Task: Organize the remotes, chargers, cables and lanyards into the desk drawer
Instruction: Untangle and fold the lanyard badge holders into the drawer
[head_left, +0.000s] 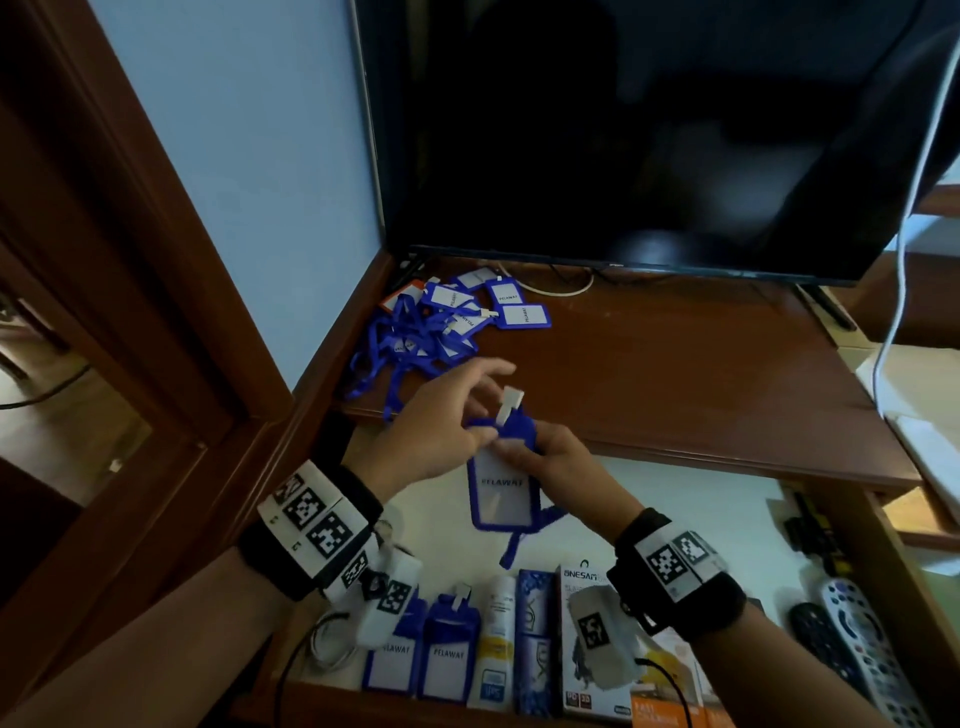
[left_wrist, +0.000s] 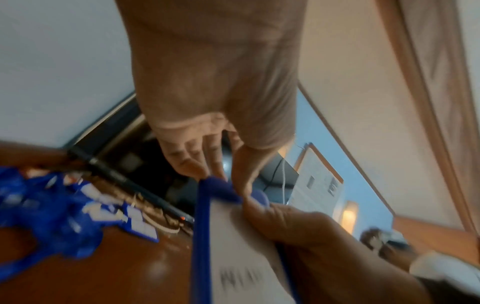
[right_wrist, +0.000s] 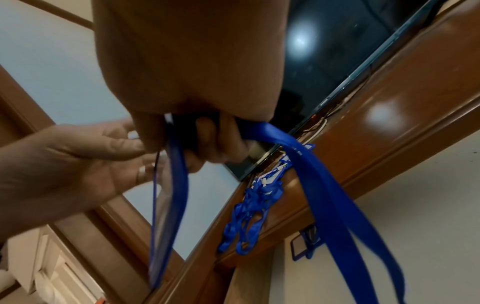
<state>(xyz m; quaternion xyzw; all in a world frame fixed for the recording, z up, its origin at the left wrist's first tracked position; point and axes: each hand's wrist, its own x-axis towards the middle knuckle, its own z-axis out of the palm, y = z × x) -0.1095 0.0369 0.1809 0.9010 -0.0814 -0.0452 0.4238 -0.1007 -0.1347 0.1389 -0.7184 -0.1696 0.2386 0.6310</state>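
A blue badge holder (head_left: 501, 493) marked PELAWAT hangs over the open drawer (head_left: 675, 509), held by both hands. My left hand (head_left: 480, 434) pinches its blue top edge next to the white clip tab (head_left: 509, 405), index finger stretched out. My right hand (head_left: 511, 452) grips the top from the other side, thumb on the card face (left_wrist: 233, 236). Its fingers (right_wrist: 207, 139) curl round the blue strap (right_wrist: 324, 195), which trails down. A tangled pile of blue lanyards and badges (head_left: 431, 327) lies on the desk's left. Two badge holders (head_left: 415, 654) lie at the drawer's front, two remotes (head_left: 852, 639) at its right.
A dark TV (head_left: 623, 130) stands at the back of the desk (head_left: 675, 374), with a white cable (head_left: 909, 218) hanging at the right. In the drawer's front are a white spray can (head_left: 496, 639) and boxes (head_left: 587, 639). A wooden door frame (head_left: 156, 312) runs down the left.
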